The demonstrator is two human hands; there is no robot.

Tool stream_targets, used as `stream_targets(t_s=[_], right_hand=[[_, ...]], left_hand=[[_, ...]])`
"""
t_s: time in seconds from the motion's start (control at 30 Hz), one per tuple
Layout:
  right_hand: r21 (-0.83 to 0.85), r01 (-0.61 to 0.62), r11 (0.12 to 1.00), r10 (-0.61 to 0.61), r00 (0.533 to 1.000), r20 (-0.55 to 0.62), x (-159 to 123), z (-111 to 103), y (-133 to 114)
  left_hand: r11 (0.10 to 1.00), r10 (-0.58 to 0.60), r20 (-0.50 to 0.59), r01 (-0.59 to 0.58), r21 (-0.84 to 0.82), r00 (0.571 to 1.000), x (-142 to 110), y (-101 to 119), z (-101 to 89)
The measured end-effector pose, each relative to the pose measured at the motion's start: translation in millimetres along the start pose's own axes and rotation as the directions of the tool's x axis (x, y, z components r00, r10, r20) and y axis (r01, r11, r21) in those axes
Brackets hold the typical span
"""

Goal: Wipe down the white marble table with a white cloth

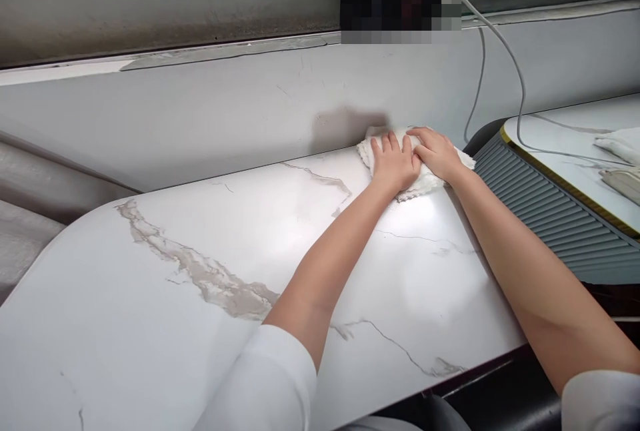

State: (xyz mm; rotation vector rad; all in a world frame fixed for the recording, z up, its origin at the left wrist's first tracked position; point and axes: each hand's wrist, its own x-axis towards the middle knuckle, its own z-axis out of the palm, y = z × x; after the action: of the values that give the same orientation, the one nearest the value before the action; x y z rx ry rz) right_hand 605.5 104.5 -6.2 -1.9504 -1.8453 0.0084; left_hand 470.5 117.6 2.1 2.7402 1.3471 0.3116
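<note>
A crumpled white cloth (427, 184) lies at the far right corner of a white marble-patterned tabletop (240, 224). Both hands press down on it. My left hand (395, 167) rests flat on the cloth with its fingers spread and pointing away from me. Just to its right, touching it near the thumb, my right hand (437, 152) lies over the cloth with fingers stretched out to the left. The cloth's right end reaches past the table's right edge.
Behind the table runs a grey wall panel (225, 117) below a window ledge. At right stands another marble-patterned top (560, 141) with a ribbed grey side (555, 211), holding a white cloth (623, 144). A grey cable (517, 71) hangs down onto it. Wrapped rolls (50, 177) stand at left.
</note>
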Motion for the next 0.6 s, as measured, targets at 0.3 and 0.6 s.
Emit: stream_targets(t_s=[0.3, 0.6], right_hand=[[-0.131, -0.032, 0.991, 0.040, 0.998, 0.058, -90.4, -32.5, 5.7], [-0.152, -0.055, 0.987, 0.064, 0.996, 0.056, -205.8, -59.0, -15.7]], left_hand=[[0.987, 0.150, -0.073, -0.145, 0.067, 0.986, -69.9, 50.2, 1.8], [0.960, 0.272, -0.072, -0.266, 0.084, 0.960, -164.8, 88.1, -11.0]])
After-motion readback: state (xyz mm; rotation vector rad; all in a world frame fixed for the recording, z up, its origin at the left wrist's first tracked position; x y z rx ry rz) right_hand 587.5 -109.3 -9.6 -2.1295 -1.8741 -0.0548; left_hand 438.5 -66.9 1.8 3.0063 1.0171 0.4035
